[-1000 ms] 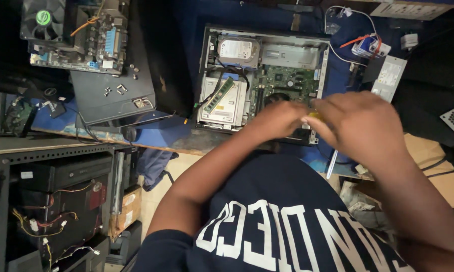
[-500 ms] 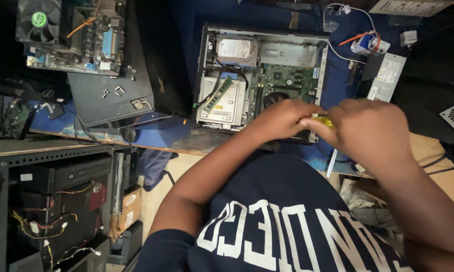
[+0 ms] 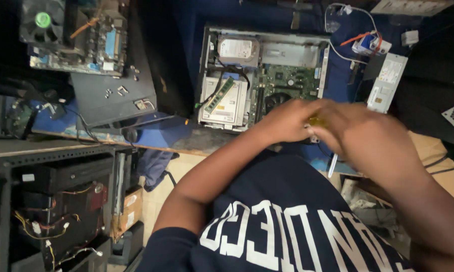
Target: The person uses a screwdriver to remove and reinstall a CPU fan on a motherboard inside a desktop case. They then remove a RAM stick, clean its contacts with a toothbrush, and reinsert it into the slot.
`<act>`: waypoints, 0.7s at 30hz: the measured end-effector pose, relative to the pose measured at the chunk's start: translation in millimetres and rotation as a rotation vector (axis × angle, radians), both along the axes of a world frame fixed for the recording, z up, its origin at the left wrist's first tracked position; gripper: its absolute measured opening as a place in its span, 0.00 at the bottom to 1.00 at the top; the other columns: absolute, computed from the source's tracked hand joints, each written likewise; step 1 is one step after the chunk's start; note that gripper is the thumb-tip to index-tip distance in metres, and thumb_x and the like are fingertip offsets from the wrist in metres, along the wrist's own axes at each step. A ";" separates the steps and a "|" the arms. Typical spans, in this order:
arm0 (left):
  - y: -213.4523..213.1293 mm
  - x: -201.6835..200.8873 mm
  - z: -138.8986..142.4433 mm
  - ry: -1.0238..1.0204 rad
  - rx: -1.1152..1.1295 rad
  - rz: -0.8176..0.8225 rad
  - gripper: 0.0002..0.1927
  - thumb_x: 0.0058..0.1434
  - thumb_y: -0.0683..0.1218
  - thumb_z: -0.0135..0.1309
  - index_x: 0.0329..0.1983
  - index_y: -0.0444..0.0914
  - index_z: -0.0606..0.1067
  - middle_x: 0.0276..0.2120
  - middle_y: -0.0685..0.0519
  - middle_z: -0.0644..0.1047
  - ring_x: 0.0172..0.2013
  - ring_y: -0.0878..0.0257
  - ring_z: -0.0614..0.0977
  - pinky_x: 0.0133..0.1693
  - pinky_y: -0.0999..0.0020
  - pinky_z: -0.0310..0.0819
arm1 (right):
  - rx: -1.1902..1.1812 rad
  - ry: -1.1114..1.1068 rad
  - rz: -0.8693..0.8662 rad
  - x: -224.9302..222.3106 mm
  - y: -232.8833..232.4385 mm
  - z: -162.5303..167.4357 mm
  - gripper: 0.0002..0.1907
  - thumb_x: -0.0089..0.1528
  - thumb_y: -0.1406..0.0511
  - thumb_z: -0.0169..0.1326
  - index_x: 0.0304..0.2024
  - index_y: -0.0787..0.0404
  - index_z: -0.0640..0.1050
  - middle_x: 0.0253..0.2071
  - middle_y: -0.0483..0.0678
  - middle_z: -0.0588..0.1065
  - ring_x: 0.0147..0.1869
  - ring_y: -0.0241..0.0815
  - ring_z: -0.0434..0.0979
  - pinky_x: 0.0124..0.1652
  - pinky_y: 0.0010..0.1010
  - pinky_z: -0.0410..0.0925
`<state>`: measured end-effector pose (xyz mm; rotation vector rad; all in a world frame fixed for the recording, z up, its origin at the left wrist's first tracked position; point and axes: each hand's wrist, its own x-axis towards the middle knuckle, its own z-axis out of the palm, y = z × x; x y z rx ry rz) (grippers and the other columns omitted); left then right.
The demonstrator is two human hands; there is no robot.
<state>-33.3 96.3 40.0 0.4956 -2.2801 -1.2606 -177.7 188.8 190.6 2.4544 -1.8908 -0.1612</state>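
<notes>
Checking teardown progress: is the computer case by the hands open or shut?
Open. The case has no side cover: the drive, green board and a loose memory stick show inside.

We wear a dark navy short-sleeved T-shirt [image 3: 287, 221] with large white block lettering across the chest; our forearms are bare.
</notes>
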 end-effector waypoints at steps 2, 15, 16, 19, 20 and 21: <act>-4.0 2.9 0.4 -0.094 0.117 -0.057 0.25 0.58 0.48 0.61 0.57 0.39 0.72 0.40 0.47 0.83 0.43 0.49 0.85 0.44 0.56 0.79 | -0.030 -0.043 0.029 0.7 5.2 1.2 0.21 0.61 0.51 0.54 0.46 0.59 0.82 0.29 0.47 0.78 0.26 0.42 0.78 0.24 0.31 0.69; -0.4 8.3 9.5 -0.025 0.087 0.060 0.28 0.56 0.46 0.62 0.61 0.39 0.72 0.38 0.48 0.82 0.39 0.50 0.86 0.43 0.59 0.79 | -0.236 -0.199 0.121 -10.2 6.8 -10.9 0.21 0.67 0.50 0.52 0.48 0.59 0.78 0.32 0.47 0.76 0.27 0.45 0.76 0.29 0.34 0.69; -0.9 9.7 9.1 0.004 0.111 0.013 0.26 0.58 0.46 0.61 0.60 0.39 0.72 0.40 0.48 0.82 0.41 0.51 0.86 0.44 0.59 0.79 | -0.194 -0.156 0.077 -10.7 10.4 -13.0 0.20 0.67 0.50 0.52 0.46 0.59 0.78 0.31 0.47 0.76 0.27 0.45 0.75 0.28 0.34 0.69; -2.1 11.7 4.0 0.129 0.061 -0.088 0.20 0.62 0.43 0.59 0.58 0.40 0.72 0.45 0.48 0.82 0.46 0.51 0.86 0.49 0.59 0.79 | -0.066 -0.027 -0.061 -7.9 15.8 -20.6 0.18 0.69 0.50 0.51 0.42 0.57 0.78 0.27 0.46 0.75 0.24 0.44 0.74 0.26 0.36 0.68; -2.0 10.0 1.6 0.199 -0.043 -0.094 0.19 0.61 0.43 0.60 0.56 0.41 0.72 0.46 0.47 0.81 0.47 0.50 0.85 0.50 0.59 0.79 | -0.026 0.020 -0.109 -6.8 15.1 -22.0 0.18 0.70 0.50 0.50 0.40 0.57 0.78 0.25 0.45 0.75 0.23 0.44 0.74 0.25 0.37 0.68; -2.2 8.6 -0.8 0.268 -0.148 -0.100 0.19 0.61 0.42 0.61 0.54 0.42 0.73 0.48 0.46 0.81 0.48 0.48 0.85 0.52 0.59 0.79 | -0.016 0.083 -0.136 -5.2 12.7 -22.9 0.20 0.70 0.47 0.49 0.37 0.54 0.77 0.24 0.44 0.75 0.22 0.44 0.73 0.25 0.37 0.69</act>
